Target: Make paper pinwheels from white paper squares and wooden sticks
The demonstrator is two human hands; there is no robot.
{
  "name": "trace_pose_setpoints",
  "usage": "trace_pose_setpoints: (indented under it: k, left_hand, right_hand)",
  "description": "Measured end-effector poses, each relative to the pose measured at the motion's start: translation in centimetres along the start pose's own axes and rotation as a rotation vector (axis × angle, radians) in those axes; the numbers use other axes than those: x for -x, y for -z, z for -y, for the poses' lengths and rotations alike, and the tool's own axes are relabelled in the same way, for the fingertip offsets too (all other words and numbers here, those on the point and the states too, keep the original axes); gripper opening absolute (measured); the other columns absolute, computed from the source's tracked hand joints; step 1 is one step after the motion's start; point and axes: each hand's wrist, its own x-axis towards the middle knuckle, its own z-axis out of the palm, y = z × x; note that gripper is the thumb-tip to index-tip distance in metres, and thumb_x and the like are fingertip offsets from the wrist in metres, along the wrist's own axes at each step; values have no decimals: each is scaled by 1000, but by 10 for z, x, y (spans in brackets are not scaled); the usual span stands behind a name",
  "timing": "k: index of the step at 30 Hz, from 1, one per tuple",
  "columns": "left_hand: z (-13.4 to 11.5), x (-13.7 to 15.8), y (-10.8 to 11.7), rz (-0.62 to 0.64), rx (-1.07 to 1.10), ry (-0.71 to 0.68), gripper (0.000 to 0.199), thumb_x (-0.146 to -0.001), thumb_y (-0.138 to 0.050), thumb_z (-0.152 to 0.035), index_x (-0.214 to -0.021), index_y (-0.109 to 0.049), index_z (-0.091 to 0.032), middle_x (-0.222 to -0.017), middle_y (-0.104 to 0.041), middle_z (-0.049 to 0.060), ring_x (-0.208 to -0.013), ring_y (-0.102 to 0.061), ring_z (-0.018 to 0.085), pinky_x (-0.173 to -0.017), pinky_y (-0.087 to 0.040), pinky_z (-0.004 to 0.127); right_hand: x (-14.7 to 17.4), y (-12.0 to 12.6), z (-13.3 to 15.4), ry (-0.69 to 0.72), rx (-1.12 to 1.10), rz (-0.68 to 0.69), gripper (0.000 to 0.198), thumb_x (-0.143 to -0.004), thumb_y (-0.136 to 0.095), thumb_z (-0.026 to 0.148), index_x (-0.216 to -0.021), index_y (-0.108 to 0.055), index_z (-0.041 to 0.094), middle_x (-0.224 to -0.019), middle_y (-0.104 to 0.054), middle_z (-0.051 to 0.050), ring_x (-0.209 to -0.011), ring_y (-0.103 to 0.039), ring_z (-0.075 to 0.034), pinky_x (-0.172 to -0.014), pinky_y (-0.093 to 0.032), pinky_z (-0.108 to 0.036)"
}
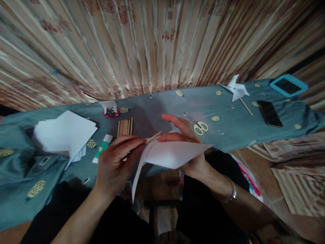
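Note:
My left hand (pixel 114 161) is closed on a thin wooden stick (pixel 155 136), whose end points to the upper right past my fingertips. A bent sheet of white paper (pixel 169 154) lies against those fingertips, and its left part hangs down. My right hand (pixel 188 134) grips the paper from the far right side, its thumb along the top edge and one finger stretched out away from the sheet. The paper hides part of both the stick and my right palm. Both hands are above the near edge of the table.
The cloth-covered table (pixel 157 112) holds white sheets (pixel 64 132), a glue stick (pixel 103 148), a red box of small metal pieces (pixel 111 111), several wooden sticks (pixel 125 126), scissors (pixel 199 126), a paper pinwheel (pixel 236 88), a phone (pixel 269 113) and a blue-framed device (pixel 288 84). A curtain (pixel 157 47) hangs behind.

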Motion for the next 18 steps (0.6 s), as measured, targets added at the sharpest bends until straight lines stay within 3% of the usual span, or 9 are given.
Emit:
trace_pose_setpoints:
  k: [18]
  left_hand:
    - [-5, 0, 5, 3, -35, -15, 13, -88, -64, -19, -94, -73, -26, -89, -73, -2, -78, -68, 13, -71, -56, 24]
  right_hand:
    - [0, -1, -3, -14, 49, -42, 22, -86, -61, 49, -95, -74, 34, -139, -58, 6, -128, -53, -29, -108, -46, -50]
